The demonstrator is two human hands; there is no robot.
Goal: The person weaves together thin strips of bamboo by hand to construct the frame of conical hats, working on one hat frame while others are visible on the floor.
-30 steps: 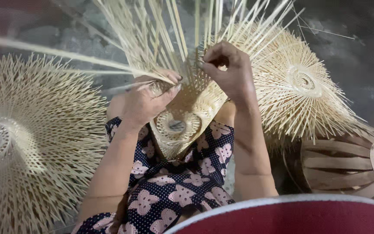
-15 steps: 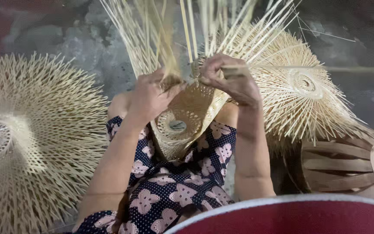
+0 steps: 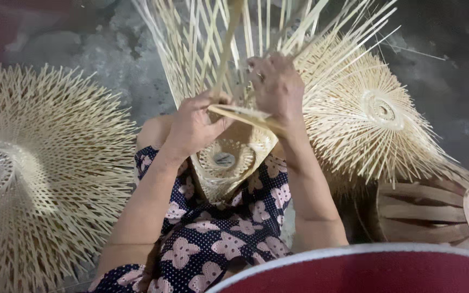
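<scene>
A half-woven bamboo basket rests on my lap, its round woven base toward me and its long loose strips fanning upward. My left hand pinches a flat bamboo strip against the basket's woven wall. My right hand grips the same weave a little higher, fingers curled among the upright strips. The two hands nearly touch. I wear a dark dress with pink flowers.
A large finished bamboo weave with spiky edges lies on the floor at left. Another one lies at right behind my right arm. A wooden slatted frame sits at lower right. A red rim crosses the bottom edge. The floor is grey concrete.
My left hand has drawn the horizontal strip in toward the basket, and the strip that stuck out left a second ago is now bent upward. My right hand has shifted slightly higher.
</scene>
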